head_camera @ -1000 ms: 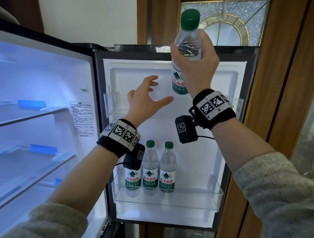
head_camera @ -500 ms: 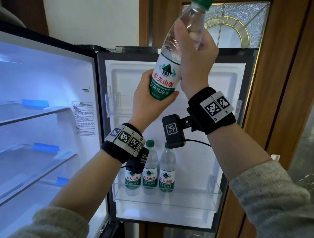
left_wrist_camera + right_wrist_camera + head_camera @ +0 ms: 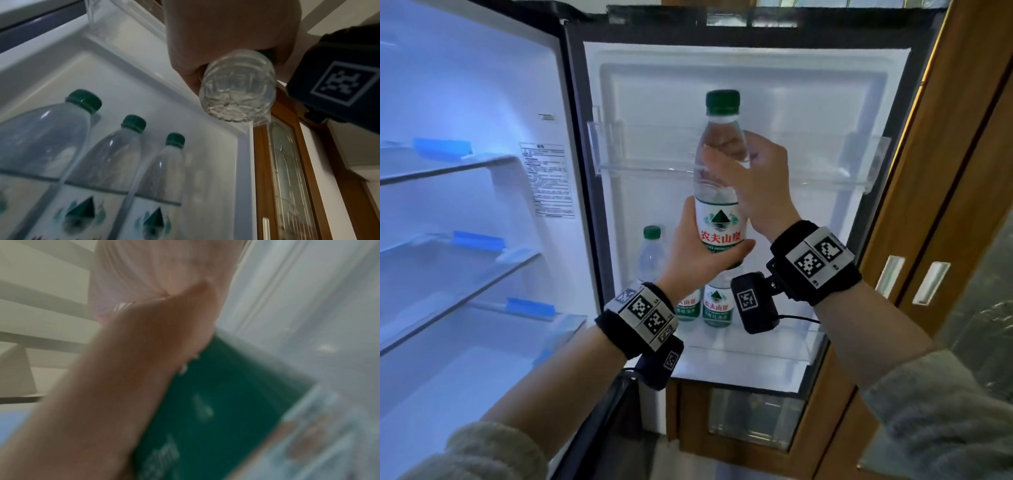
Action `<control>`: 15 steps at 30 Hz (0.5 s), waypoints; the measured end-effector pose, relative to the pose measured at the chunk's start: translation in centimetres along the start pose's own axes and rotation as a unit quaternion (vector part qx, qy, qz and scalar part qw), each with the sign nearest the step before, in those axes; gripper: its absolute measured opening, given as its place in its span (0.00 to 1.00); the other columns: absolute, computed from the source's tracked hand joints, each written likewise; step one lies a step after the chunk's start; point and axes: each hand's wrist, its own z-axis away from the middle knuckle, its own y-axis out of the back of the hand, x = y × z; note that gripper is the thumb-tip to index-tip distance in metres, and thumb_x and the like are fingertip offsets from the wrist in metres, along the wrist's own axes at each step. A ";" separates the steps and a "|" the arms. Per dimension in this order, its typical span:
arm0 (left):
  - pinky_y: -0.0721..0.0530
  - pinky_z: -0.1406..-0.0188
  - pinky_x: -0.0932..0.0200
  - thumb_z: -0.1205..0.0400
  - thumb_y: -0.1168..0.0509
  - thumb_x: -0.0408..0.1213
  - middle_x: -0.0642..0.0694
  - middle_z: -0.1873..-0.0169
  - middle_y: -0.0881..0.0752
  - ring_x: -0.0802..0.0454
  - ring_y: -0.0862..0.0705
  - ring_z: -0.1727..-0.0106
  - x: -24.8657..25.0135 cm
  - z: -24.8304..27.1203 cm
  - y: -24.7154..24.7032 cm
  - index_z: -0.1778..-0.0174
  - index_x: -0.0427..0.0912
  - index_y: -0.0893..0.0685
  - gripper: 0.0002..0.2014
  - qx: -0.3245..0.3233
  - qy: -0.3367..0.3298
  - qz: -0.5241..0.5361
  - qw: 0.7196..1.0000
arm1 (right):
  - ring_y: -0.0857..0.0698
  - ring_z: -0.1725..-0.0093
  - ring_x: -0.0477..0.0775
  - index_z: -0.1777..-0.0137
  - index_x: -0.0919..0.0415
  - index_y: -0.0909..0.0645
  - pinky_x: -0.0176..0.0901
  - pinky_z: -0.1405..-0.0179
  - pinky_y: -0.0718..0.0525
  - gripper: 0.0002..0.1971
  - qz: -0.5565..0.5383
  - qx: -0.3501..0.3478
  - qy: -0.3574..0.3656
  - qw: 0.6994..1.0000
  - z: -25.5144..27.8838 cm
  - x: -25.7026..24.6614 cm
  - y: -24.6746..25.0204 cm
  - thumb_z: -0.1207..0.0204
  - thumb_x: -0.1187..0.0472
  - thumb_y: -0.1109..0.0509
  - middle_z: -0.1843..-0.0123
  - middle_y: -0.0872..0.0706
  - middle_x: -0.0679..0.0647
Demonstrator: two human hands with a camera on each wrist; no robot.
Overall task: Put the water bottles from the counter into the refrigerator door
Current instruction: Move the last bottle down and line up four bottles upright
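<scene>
So the water bottle (image 3: 719, 192) is upright in mid-air in front of the open fridge door (image 3: 750, 85), held by both hands. The left hand (image 3: 688, 250) has its grip wrapped round the lower part by the label, thumb across the front. The right hand (image 3: 763, 185) grips the clear upper half, fingers curled round the far side, so you only see them through the plastic.

Below, three more bottles (image 3: 115, 154) stand in a row in the lower door bin (image 3: 774, 353). From the head view, though, the left wrist and the black wrist camera (image 3: 755, 301) cover most of them; only one cap and two labels peek out. The left wrist view shows the held bottle's base from underneath, with the palm cut off by the frame.

The right wrist view is badly blurred: just skin and a smeared green label, nothing sharp. The upper door shelf (image 3: 739, 171) sits behind the bottle.
</scene>
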 end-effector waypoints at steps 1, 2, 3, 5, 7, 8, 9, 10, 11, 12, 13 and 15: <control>0.09 0.60 0.49 0.35 0.19 0.37 0.43 0.53 0.12 0.49 0.10 0.56 -0.7 0.2 -0.3 0.39 0.38 0.30 0.34 -0.011 0.010 -0.004 1.000 | 0.12 0.59 0.48 0.58 0.49 0.14 0.52 0.50 0.11 0.09 0.004 -0.008 -0.013 1.000 0.5 0.6 0.3 0.36 0.49 0.23 0.64 0.10 0.40; 0.09 0.60 0.50 0.35 0.18 0.37 0.41 0.52 0.12 0.49 0.10 0.55 -1.4 0.4 -0.6 0.38 0.36 0.29 0.34 -0.021 0.022 -0.005 1.000 | 0.11 0.57 0.52 0.57 0.50 0.13 0.56 0.48 0.11 0.09 0.009 -0.018 -0.026 0.999 1.1 1.2 0.6 0.36 0.49 0.22 0.61 0.09 0.43; 0.09 0.59 0.51 0.34 0.18 0.36 0.41 0.52 0.12 0.50 0.10 0.55 -2.0 0.7 -0.9 0.38 0.35 0.29 0.34 -0.033 0.033 -0.007 0.999 | 0.11 0.55 0.55 0.56 0.51 0.13 0.58 0.47 0.12 0.09 0.016 -0.028 -0.041 0.999 1.6 1.7 1.0 0.35 0.50 0.22 0.60 0.09 0.46; 0.10 0.56 0.55 0.35 0.17 0.39 0.43 0.51 0.12 0.53 0.10 0.53 -3.4 1.1 -1.7 0.38 0.36 0.27 0.34 -0.049 0.049 -0.022 0.997 | 0.10 0.54 0.54 0.55 0.54 0.13 0.55 0.47 0.12 0.09 0.042 -0.048 -0.071 0.995 2.5 2.7 2.0 0.33 0.53 0.22 0.57 0.08 0.49; 0.11 0.55 0.55 0.36 0.17 0.40 0.44 0.50 0.12 0.53 0.11 0.52 -4.9 1.4 -2.5 0.38 0.38 0.26 0.34 -0.070 0.067 -0.031 0.995 | 0.10 0.55 0.49 0.54 0.55 0.13 0.47 0.49 0.13 0.08 0.069 -0.063 -0.095 0.991 3.3 3.6 3.3 0.32 0.57 0.22 0.57 0.08 0.48; 0.10 0.53 0.54 0.36 0.17 0.41 0.45 0.49 0.13 0.53 0.11 0.50 -5.5 1.4 -2.9 0.37 0.40 0.27 0.35 -0.080 0.074 -0.034 0.993 | 0.10 0.56 0.46 0.54 0.56 0.13 0.44 0.50 0.14 0.07 0.086 -0.066 -0.102 0.989 3.6 4.0 4.0 0.32 0.59 0.21 0.57 0.09 0.47; 0.10 0.50 0.52 0.37 0.17 0.42 0.47 0.48 0.13 0.54 0.12 0.48 -6.1 1.4 -3.5 0.36 0.42 0.27 0.36 -0.090 0.078 -0.041 0.992 | 0.11 0.57 0.44 0.54 0.56 0.13 0.41 0.51 0.15 0.07 0.105 -0.066 -0.107 0.986 4.0 4.5 4.7 0.32 0.59 0.21 0.58 0.09 0.46; 0.11 0.47 0.49 0.39 0.17 0.45 0.49 0.47 0.13 0.54 0.12 0.47 -6.6 1.3 -4.0 0.36 0.45 0.27 0.38 -0.098 0.084 -0.051 0.990 | 0.11 0.58 0.42 0.55 0.55 0.13 0.38 0.53 0.16 0.07 0.121 -0.068 -0.112 0.984 4.4 5.0 5.4 0.32 0.60 0.21 0.58 0.09 0.45; 0.12 0.45 0.48 0.40 0.17 0.48 0.51 0.46 0.13 0.55 0.13 0.45 -7.0 1.1 -4.6 0.36 0.47 0.27 0.39 -0.106 0.089 -0.062 0.988 | 0.12 0.58 0.40 0.55 0.53 0.14 0.36 0.54 0.16 0.08 0.131 -0.073 -0.116 0.982 4.8 5.4 6.0 0.33 0.60 0.21 0.59 0.10 0.43; 0.12 0.43 0.47 0.41 0.17 0.50 0.53 0.46 0.13 0.56 0.13 0.44 -7.3 1.0 -5.1 0.36 0.48 0.26 0.39 -0.115 0.091 -0.072 0.987 | 0.13 0.58 0.40 0.55 0.51 0.15 0.36 0.55 0.16 0.09 0.142 -0.079 -0.116 0.980 5.2 5.8 6.5 0.33 0.60 0.20 0.59 0.11 0.42; 0.13 0.42 0.48 0.42 0.17 0.52 0.55 0.45 0.13 0.57 0.14 0.43 -7.7 0.8 -5.7 0.35 0.48 0.25 0.40 -0.124 0.096 -0.083 0.984 | 0.13 0.57 0.42 0.54 0.50 0.17 0.37 0.54 0.15 0.10 0.153 -0.086 -0.115 0.978 5.7 6.2 7.0 0.33 0.60 0.20 0.59 0.12 0.42; 0.14 0.40 0.51 0.42 0.18 0.54 0.57 0.46 0.13 0.61 0.14 0.43 -8.4 0.5 -6.6 0.36 0.49 0.23 0.39 -0.136 0.112 -0.102 0.979 | 0.13 0.55 0.48 0.51 0.54 0.17 0.40 0.52 0.15 0.13 0.163 -0.093 -0.127 0.974 6.4 6.9 7.8 0.34 0.61 0.19 0.56 0.12 0.45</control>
